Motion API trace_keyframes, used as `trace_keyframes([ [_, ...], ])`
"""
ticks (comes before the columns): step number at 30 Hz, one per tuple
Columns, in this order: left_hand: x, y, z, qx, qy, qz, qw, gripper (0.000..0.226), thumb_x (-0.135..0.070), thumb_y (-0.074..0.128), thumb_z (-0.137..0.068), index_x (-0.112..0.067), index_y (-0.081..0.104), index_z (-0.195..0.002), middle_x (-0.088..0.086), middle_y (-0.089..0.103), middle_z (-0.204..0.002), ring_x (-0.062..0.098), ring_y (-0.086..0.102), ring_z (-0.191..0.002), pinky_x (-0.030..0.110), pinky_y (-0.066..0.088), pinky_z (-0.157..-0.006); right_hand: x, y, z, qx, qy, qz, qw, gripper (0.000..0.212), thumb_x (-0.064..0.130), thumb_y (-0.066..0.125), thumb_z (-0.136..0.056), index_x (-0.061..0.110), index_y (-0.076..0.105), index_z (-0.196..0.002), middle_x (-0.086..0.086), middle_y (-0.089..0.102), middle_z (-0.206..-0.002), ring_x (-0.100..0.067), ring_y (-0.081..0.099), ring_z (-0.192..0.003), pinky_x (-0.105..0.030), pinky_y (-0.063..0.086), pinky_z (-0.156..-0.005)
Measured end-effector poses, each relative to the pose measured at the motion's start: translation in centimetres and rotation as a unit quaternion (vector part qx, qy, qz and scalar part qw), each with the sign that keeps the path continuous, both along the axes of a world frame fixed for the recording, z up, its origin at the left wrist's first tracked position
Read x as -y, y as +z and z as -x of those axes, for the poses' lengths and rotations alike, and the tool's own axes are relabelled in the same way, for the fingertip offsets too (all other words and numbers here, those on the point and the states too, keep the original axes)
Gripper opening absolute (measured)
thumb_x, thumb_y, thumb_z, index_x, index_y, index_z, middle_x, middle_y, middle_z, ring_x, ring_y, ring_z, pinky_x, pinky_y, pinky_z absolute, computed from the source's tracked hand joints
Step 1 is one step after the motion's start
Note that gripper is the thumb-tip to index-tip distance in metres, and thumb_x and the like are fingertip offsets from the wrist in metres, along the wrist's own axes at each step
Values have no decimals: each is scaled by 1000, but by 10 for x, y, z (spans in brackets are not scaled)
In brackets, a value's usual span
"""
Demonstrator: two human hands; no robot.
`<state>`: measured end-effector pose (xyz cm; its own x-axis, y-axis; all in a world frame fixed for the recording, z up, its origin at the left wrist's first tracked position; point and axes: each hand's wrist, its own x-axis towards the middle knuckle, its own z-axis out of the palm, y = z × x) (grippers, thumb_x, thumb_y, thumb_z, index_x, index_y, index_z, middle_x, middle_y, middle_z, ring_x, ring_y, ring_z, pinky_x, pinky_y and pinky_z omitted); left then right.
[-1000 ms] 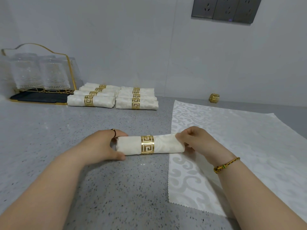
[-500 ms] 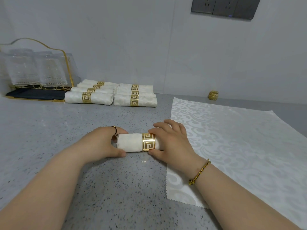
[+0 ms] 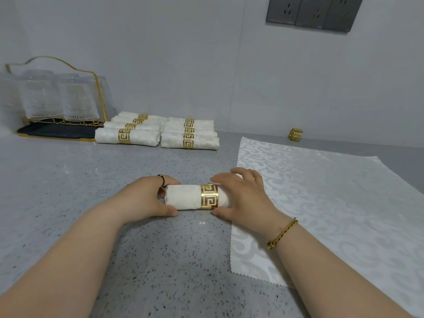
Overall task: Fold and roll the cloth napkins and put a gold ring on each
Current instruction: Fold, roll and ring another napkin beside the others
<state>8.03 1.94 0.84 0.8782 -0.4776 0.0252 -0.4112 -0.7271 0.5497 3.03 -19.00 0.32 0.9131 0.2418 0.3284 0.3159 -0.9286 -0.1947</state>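
The left hand (image 3: 142, 198) grips the left end of the rolled white cloth napkin (image 3: 183, 199) lying mid-desk. The right hand (image 3: 245, 198) cups its right end, thumb in front, just beside the gold fretwork ring (image 3: 209, 196).

Risks, as I judge them:
- The ring sits right of centre. Sliding it could drag the outer layer and bunch or loosen the roll.
- If the left hand lets go early, that end may spring open.
- The right wrist lies over the flat white damask napkin (image 3: 321, 191), so a careless pull could crease or shift it.

Count:
- One roll in the hands, with one ring on it.
- Seven finished ringed rolls near the wall on the grey speckled desk (image 3: 68, 180): four in the left row (image 3: 107, 136) and three that I can make out in the right row (image 3: 206, 143).
- One flat napkin.
- One loose gold ring (image 3: 296, 134) by the wall, enough for the napkin left.
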Motion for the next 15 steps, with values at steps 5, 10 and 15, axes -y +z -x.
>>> trace_keyframes([
  [5,-1,-2,3,-16,28,16,999,78,-31,77,-70,-30,36,-136,-11,48,-109,4,46,-99,16,37,-83,-4,2,1,22,-6,6,1000,50,37,64,-80,29,50,-128,15,55,-125,-11,27,-131,-26,-2,-105],
  [10,-38,0,-1,-4,57,2,998,82,-34,76,-70,-28,32,-138,-8,47,-134,8,46,-116,21,35,-98,-7,6,-2,50,-16,-12,999,48,32,70,-77,23,57,-122,6,62,-118,-17,37,-126,-26,5,-102],
  [15,-94,-9,-21,41,110,-48,992,67,-38,67,-77,-21,39,-136,-4,43,-139,12,42,-125,21,30,-102,-23,19,-22,28,-35,27,999,49,38,64,-80,28,52,-126,10,59,-120,-12,35,-125,-25,4,-103],
])
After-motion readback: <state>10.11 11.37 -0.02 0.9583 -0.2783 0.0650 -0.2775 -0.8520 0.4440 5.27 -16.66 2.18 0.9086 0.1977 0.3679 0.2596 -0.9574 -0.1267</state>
